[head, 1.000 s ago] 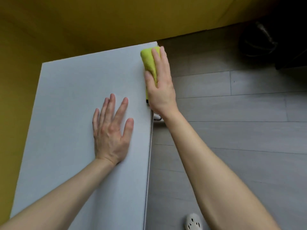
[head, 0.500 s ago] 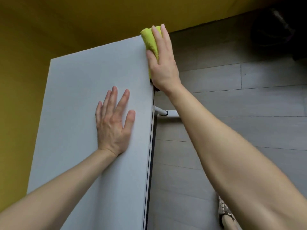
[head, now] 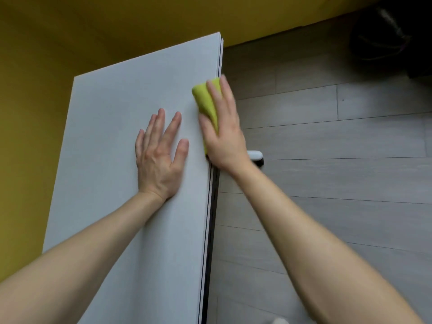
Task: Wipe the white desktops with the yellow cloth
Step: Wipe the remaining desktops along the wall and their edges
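A white desktop (head: 109,141) runs away from me, its right edge lined with a dark strip. My left hand (head: 159,155) lies flat on it, fingers spread, holding nothing. My right hand (head: 222,132) presses a folded yellow cloth (head: 204,99) against the desktop's right edge, a little ahead of my left hand. Most of the cloth is hidden under the palm; only its far end shows past my fingers.
A yellow wall (head: 70,31) borders the desk at the far and left sides. Grey plank floor (head: 339,183) lies to the right. A white desk leg foot (head: 254,155) sticks out below the edge. Dark objects with cables (head: 385,36) sit at the far right.
My right hand has slid the cloth back along the right edge from the far corner toward me. My left hand has stayed flat in place.
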### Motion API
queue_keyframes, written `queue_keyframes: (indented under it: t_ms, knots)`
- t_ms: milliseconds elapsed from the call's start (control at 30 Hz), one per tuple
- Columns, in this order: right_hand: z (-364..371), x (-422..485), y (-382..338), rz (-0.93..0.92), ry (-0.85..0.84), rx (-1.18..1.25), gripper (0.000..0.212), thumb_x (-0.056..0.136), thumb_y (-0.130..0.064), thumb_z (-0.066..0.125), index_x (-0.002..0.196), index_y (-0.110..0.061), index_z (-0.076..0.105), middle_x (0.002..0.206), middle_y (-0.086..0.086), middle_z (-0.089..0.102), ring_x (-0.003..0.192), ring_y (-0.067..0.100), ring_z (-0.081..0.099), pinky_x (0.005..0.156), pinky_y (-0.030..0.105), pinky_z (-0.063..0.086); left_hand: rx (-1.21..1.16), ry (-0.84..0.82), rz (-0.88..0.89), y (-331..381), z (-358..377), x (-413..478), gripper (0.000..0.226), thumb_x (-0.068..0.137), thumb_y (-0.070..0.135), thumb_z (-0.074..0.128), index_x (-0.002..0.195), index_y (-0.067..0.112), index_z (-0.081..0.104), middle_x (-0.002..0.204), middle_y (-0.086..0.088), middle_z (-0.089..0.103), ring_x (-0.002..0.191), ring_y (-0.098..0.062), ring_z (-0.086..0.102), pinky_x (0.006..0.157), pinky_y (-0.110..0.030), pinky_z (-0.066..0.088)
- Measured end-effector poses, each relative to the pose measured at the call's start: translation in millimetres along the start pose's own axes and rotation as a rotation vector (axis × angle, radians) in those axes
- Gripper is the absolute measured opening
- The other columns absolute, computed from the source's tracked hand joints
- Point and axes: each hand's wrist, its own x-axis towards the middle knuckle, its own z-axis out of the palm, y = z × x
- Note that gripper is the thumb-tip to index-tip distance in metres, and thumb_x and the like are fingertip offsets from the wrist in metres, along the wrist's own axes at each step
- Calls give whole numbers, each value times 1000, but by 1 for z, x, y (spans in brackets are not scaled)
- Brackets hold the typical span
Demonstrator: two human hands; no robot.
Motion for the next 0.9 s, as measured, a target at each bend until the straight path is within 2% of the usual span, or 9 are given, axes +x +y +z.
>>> queue_keyframes:
  t_ms: [100, 233, 333, 367, 433, 533, 667, 767, 900]
  knots:
    - [6, 9, 2, 22, 65, -33, 61, 106, -15, 57, 165, -11, 40, 178, 12, 24, 164, 27, 25, 128, 57, 31, -5, 4, 2, 2, -2, 1, 62, 109, 60, 29, 168, 43, 31, 180, 2, 21, 167, -13, 14, 134, -52, 12]
    - [21, -155, -26, 23, 48, 40, 63, 106, -3, 60, 165, -10, 39, 179, 10, 20, 167, 29, 18, 131, 59, 27, -19, 19, 5, 4, -1, 1, 62, 109, 62, 27, 168, 41, 34, 179, 1, 24, 166, -15, 17, 134, -49, 11]
    - [20, -277, -49, 28, -91, 28, 66, 107, -12, 60, 168, -19, 36, 181, 6, 14, 167, 35, 16, 126, 67, 30, -68, 130, 17, 8, -2, -3, 48, 110, 49, 45, 150, 28, 60, 159, -8, 52, 149, -24, 47, 126, -50, 33]
    - [21, -284, -48, 47, -106, -5, 66, 107, -16, 59, 168, -21, 35, 181, 5, 14, 167, 35, 15, 125, 69, 30, -96, 185, 34, 10, -4, -6, 38, 109, 42, 52, 137, 23, 68, 143, -10, 60, 135, -26, 57, 116, -50, 44]
    - [21, -255, -47, 67, -84, -36, 63, 105, -16, 58, 166, -19, 39, 181, 7, 16, 168, 35, 13, 126, 70, 26, -162, 233, 66, 13, -12, -28, 23, 107, 30, 60, 121, 16, 73, 125, -11, 63, 119, -26, 63, 103, -47, 52]
    - [19, -167, -32, 18, -17, -56, 61, 103, -14, 60, 162, -10, 45, 179, 17, 19, 166, 37, 18, 130, 62, 24, -196, 170, 128, 10, -23, -92, 25, 107, 20, 62, 128, 13, 73, 134, -11, 64, 129, -27, 62, 111, -48, 50]
    - [16, -122, -27, 61, 29, -77, 63, 104, -17, 58, 165, -15, 41, 180, 11, 18, 165, 30, 25, 129, 55, 29, -145, 64, 109, -10, -36, -212, 37, 108, 25, 58, 143, 16, 68, 152, -10, 57, 146, -29, 52, 121, -58, 39]
    - [30, -224, -49, 58, 80, -56, 62, 106, -9, 60, 165, -13, 40, 180, 11, 19, 166, 27, 22, 128, 57, 30, -80, 15, 85, -24, -35, -273, 47, 110, 33, 51, 155, 23, 58, 168, -8, 45, 158, -28, 39, 127, -63, 26]
    - [38, -420, -82, 63, -68, 10, 69, 105, -4, 65, 167, -14, 37, 182, 8, 12, 167, 30, 17, 130, 58, 27, -107, 33, 53, -22, -27, -278, 51, 110, 37, 45, 160, 28, 52, 174, -2, 36, 163, -22, 30, 129, -61, 23]
